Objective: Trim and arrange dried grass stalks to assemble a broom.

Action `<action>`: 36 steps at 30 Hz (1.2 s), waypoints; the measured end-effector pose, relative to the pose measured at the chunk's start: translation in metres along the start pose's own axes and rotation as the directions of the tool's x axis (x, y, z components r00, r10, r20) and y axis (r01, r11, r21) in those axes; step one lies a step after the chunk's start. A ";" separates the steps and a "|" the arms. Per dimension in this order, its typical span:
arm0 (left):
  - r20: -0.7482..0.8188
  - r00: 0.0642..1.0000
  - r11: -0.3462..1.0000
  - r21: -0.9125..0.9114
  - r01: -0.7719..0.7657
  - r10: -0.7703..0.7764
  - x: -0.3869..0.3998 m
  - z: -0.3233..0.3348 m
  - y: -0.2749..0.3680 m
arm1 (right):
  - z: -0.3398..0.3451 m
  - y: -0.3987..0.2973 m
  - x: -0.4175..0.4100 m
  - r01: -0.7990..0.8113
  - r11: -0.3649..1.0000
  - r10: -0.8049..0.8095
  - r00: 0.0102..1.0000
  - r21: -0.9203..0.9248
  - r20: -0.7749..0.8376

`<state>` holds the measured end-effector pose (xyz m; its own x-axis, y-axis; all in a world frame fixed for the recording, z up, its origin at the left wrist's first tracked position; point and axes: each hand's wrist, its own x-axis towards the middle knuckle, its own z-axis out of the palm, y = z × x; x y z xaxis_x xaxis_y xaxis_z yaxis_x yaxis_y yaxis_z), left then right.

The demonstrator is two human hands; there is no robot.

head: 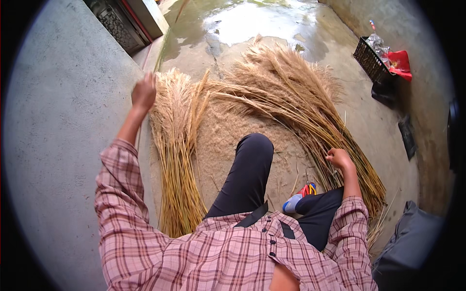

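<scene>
Two heaps of dried grass stalks with feathery plumes lie on the concrete floor. My left hand [144,91] is raised at the plume end of the narrower left bundle [176,145], by its left edge; the fingers look curled, but whether they hold a stalk is not clear. Over the stalks of the larger right heap [313,109] is my right hand [339,158], its fingers bent; it seems to touch or hover above them, and its grip cannot be made out. Yellow-and-red handled pliers or shears [310,188] lie beside my foot.
Loose plume fluff [233,134] covers the floor between the heaps. A black plastic crate [372,60] with clear plastic and a red bag stands at the right wall. Grey cloth [407,232] lies at lower right. A doorway [120,25] is at upper left; wet floor [262,18] lies ahead.
</scene>
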<state>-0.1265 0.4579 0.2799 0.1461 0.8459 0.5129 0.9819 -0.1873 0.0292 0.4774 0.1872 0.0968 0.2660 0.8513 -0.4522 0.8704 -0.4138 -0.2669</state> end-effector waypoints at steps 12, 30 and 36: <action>0.429 0.732 0.838 0.124 0.532 -0.529 -0.236 0.143 -0.087 | 0.007 -0.015 0.001 -0.076 0.995 0.069 0.993 0.065 0.095; 0.494 0.757 0.844 -0.079 0.530 -0.429 -0.205 0.205 -0.015 | 0.018 0.003 0.018 0.019 1.000 -0.019 0.994 -0.001 0.109; 0.302 0.949 0.493 -0.842 0.221 0.090 -0.067 0.162 0.207 | 0.013 0.007 0.018 0.022 1.000 -0.023 0.996 0.018 0.082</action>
<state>0.0866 0.4438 0.1126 0.2639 0.9367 0.2303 0.4145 -0.3257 0.8498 0.4826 0.1951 0.0757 0.2110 0.8313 -0.5143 0.8684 -0.4010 -0.2919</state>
